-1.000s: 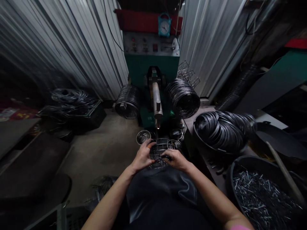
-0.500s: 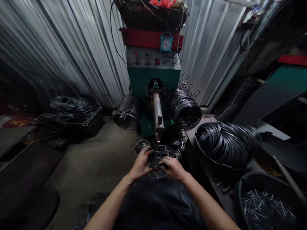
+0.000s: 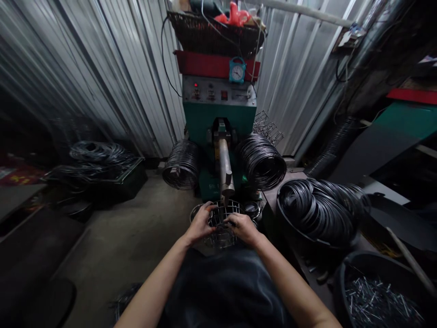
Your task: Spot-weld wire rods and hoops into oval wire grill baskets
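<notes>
A round wire basket (image 3: pixel 233 207) is held at the lower end of a green spot welder (image 3: pixel 221 109). My left hand (image 3: pixel 200 224) grips the basket's left side, thumb and fingers closed around its wires. On the basket's near right part, my right hand (image 3: pixel 243 226) has its fingers pinched together; whether a small loose wire is also between them I cannot make out. The welder's thick metal arm (image 3: pixel 225 164) points down toward me, and its tip reaches the basket's far side. Contact between tip and wire is too small to tell.
Stacks of wire rings hang left (image 3: pixel 181 164) and right (image 3: pixel 263 161) of the welder. To the right stand a tub of wire rings (image 3: pixel 321 212) and a bucket of short wire pieces (image 3: pixel 382 303). A green crate (image 3: pixel 128 180) with wire parts sits left on the floor.
The basket and both hands have moved up slightly, closer to the welder's tip. A bright glow at the tip has gone. The view has shifted a little.
</notes>
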`<state>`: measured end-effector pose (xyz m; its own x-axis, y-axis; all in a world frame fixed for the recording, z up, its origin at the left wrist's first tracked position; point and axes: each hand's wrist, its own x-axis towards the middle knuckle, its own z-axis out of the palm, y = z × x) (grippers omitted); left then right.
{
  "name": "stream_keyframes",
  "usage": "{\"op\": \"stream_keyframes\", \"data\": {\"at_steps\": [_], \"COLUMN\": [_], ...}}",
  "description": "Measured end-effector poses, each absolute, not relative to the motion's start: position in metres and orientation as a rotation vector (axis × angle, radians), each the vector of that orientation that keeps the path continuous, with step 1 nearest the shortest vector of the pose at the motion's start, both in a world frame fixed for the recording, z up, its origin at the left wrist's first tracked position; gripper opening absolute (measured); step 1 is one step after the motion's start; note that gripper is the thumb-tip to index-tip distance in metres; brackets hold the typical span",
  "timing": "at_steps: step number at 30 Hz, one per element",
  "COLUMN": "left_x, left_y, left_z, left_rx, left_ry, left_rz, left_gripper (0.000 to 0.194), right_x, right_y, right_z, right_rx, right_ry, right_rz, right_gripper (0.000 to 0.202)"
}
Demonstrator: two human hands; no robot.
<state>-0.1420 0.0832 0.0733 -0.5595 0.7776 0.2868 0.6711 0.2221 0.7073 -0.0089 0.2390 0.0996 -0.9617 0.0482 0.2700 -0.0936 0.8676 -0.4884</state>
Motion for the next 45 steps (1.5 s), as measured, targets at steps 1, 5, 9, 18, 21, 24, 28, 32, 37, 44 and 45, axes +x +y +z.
{"op": "stream_keyframes", "data": {"at_steps": [1,5,9,18,21,24,28,32,37,44,45], "left_x": [-0.142,-0.142,-0.150,-0.160,-0.164,-0.174,-0.187,-0.193,-0.191,-0.194,-0.196], "left_y": [0.084,0.084,0.091,0.099,0.100,0.107,0.116,0.119,0.119,0.120,0.120], "left_z": [0.074,0.073,0.072,0.068,0.066,0.067,0.068,0.070,0.076,0.077,0.076], "left_rx": [1.400,1.450,1.433,1.367,1.405,1.398,1.352,1.356,1.403,1.417,1.421], "left_ry": [2.341,2.312,2.399,2.434,2.417,2.390,2.382,2.377,2.368,2.336,2.314], "left_rz": [1.271,1.323,1.319,1.315,1.311,1.322,1.303,1.308,1.324,1.268,1.282], "left_gripper": [0.068,0.064,0.068,0.067,0.066,0.065,0.068,0.068,0.064,0.064,0.064], "right_x": [-0.009,-0.008,-0.016,-0.010,-0.004,-0.011,-0.023,-0.027,-0.033,0.011,0.027], "right_y": [0.239,0.238,0.242,0.249,0.256,0.263,0.267,0.268,0.264,0.256,0.253], "right_z": [0.100,0.095,0.092,0.078,0.069,0.069,0.074,0.073,0.073,0.034,0.020], "right_rx": [0.034,0.031,0.003,-0.157,-0.260,-0.308,-0.325,-0.338,-0.379,-0.691,-0.726], "right_ry": [-2.744,-2.680,-2.684,-2.438,-2.327,-2.317,-2.318,-2.308,-2.273,-2.013,-1.998], "right_rz": [0.767,0.781,0.706,0.877,0.936,0.962,0.954,0.953,0.987,1.118,1.170], "right_gripper": [0.011,0.010,0.014,0.033,0.018,0.012,0.012,0.012,0.014,0.024,0.024]}}
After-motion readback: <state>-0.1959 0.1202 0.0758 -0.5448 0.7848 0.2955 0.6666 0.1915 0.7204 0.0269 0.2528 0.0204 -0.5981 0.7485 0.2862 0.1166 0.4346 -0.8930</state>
